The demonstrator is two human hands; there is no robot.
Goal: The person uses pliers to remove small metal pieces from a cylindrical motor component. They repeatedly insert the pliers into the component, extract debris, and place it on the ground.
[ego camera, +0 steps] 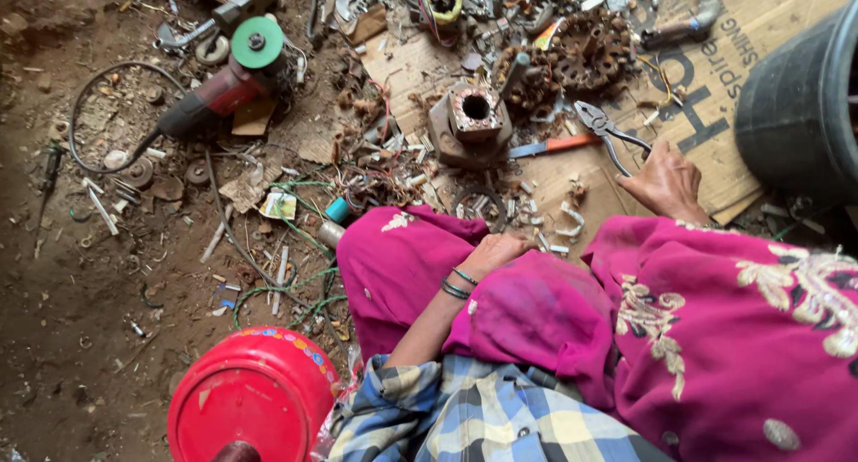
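Gripping one handle of steel pliers [608,133], right hand [666,183] is closed on cardboard sheet [769,24]; long axis diagonal, jaws pointed up-left. Left hand [494,250] is rested on magenta cloth [536,301], fingers curled loosely, nothing pinched.

— How's my feed?
— I see soft, even daylight, no glare. The bare brown dirt floor [63,292] falls dim at left; edges bend slightly, focus stays fairly sharp.

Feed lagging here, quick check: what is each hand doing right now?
Left hand: resting on the magenta-clothed knee, holding nothing visible.
Right hand: on the brown cardboard sheet, at the metal pliers' handle; grip cannot be told.
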